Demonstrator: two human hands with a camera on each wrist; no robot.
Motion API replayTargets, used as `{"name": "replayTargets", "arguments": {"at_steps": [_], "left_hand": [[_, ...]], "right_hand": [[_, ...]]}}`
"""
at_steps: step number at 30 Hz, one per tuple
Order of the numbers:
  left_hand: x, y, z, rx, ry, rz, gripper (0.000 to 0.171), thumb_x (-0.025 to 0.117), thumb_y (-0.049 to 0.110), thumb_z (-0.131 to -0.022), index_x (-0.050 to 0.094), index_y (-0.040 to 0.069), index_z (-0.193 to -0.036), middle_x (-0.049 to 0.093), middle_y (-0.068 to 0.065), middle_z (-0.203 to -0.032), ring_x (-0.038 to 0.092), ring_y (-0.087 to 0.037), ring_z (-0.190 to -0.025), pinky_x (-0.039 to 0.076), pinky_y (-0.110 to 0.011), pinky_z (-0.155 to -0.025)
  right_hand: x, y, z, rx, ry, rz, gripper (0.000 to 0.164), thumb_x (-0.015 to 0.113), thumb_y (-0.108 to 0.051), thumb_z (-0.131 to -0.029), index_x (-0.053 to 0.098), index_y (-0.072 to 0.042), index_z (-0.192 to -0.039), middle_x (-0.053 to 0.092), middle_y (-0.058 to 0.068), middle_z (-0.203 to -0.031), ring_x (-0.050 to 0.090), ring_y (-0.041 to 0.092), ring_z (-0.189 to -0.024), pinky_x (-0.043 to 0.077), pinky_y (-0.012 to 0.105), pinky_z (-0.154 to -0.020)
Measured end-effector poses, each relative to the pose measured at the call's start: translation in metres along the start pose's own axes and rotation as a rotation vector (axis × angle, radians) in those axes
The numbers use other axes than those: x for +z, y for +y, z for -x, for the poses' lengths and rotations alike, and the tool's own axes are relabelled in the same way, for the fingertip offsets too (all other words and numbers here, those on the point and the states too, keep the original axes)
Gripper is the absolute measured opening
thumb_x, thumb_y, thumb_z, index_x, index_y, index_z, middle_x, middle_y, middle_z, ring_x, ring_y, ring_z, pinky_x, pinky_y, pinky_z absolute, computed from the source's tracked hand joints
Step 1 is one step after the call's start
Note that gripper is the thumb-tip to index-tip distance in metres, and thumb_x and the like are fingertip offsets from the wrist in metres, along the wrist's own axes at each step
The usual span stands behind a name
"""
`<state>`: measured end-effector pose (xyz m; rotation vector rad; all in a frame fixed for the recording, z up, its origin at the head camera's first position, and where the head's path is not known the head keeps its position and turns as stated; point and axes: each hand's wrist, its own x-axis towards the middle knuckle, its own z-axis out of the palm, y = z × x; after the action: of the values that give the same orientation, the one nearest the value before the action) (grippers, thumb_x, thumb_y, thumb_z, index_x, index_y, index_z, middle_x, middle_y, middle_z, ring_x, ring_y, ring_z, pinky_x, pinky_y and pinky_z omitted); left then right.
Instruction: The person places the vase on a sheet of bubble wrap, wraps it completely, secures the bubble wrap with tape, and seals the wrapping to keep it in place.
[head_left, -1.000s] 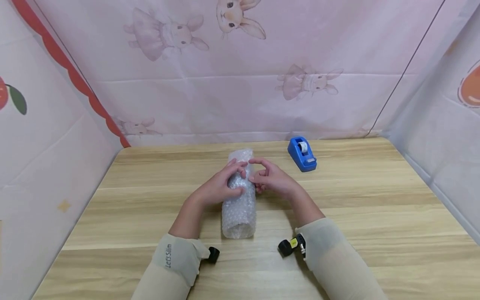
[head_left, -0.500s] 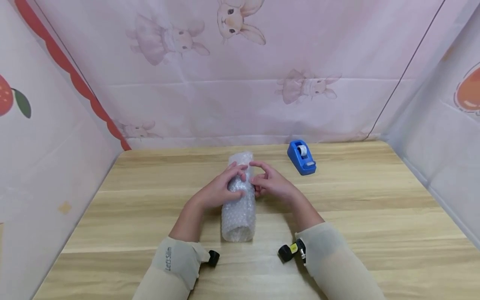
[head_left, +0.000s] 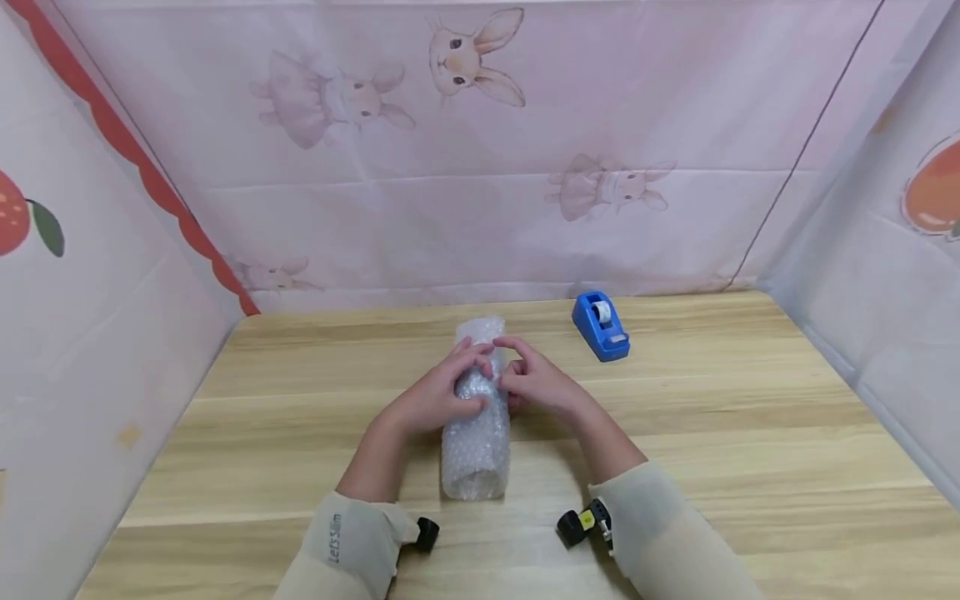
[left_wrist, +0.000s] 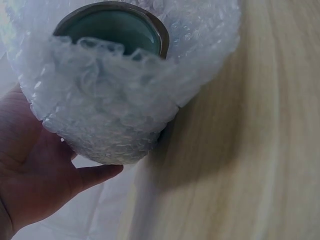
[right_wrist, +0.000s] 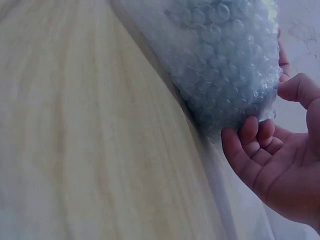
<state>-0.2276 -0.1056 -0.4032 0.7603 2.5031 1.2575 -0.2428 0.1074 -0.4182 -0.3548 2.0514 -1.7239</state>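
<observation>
A roll of clear bubble wrap (head_left: 477, 450) lies lengthwise on the table, its open end facing the person. Inside it, the left wrist view shows a round ceramic vessel (left_wrist: 110, 30) with a green glazed inside and a brown rim; its body is hidden by the wrap. My left hand (head_left: 442, 387) grips the roll from the left, thumb and fingers curved over its top. On the other side my right hand (head_left: 540, 382) holds the roll's right flank, thumb against the wrap, index finger reaching over the top and the other fingers curled low at its side (right_wrist: 285, 155).
A blue tape dispenser (head_left: 602, 327) stands at the back right of the wooden table (head_left: 712, 467). Fabric walls with rabbit prints (head_left: 465, 242) close off the back and both sides. Small black cameras (head_left: 573, 527) sit at both wrists.
The head view has tilted up a little, so everything sits lower in it. Both hands keep nearly the same hold on the bubble wrap roll, and the tape dispenser stays put.
</observation>
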Motion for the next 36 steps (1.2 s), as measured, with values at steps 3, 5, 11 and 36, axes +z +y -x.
{"name": "replayTargets", "arguments": {"at_steps": [3,5,11,36], "left_hand": [[0.001,-0.001,0.000,0.007,0.001,0.001,0.025,0.069,0.019,-0.088,0.053,0.024,-0.107,0.035,0.007,-0.156,0.001,-0.018,-0.153,0.019,-0.057,-0.118],[0.000,-0.001,0.000,-0.002,0.001,0.002,0.025,0.068,0.019,-0.088,0.053,0.025,-0.107,0.034,0.010,-0.156,0.001,-0.016,-0.153,0.018,-0.056,-0.118],[-0.002,-0.001,-0.004,-0.015,0.004,-0.010,0.025,0.069,0.020,-0.088,0.053,0.026,-0.106,0.032,0.012,-0.157,0.001,-0.015,-0.153,0.019,-0.057,-0.117],[-0.029,0.007,-0.015,-0.027,0.123,-0.264,0.074,0.060,0.049,-0.093,0.029,0.022,-0.155,0.013,0.002,-0.166,-0.002,-0.024,-0.153,0.010,-0.061,-0.117]], "right_hand": [[-0.004,0.003,0.001,0.009,-0.043,-0.046,0.066,0.058,-0.013,-0.092,0.030,-0.023,-0.151,0.052,0.005,-0.081,0.053,0.022,-0.067,0.055,0.034,-0.071],[-0.007,0.005,0.000,0.013,-0.075,-0.097,0.064,0.057,-0.014,-0.095,0.029,-0.024,-0.152,0.053,0.005,-0.083,0.055,0.021,-0.070,0.055,0.034,-0.073],[-0.015,0.006,0.000,0.018,-0.119,-0.203,0.060,0.049,-0.011,-0.101,0.027,-0.027,-0.154,0.055,0.005,-0.086,0.057,0.021,-0.074,0.055,0.036,-0.076],[-0.077,-0.011,0.010,-0.221,0.437,0.743,0.054,0.057,-0.031,-0.099,0.044,-0.011,-0.146,0.056,0.018,-0.136,0.048,0.037,-0.129,0.038,0.055,-0.105]]}}
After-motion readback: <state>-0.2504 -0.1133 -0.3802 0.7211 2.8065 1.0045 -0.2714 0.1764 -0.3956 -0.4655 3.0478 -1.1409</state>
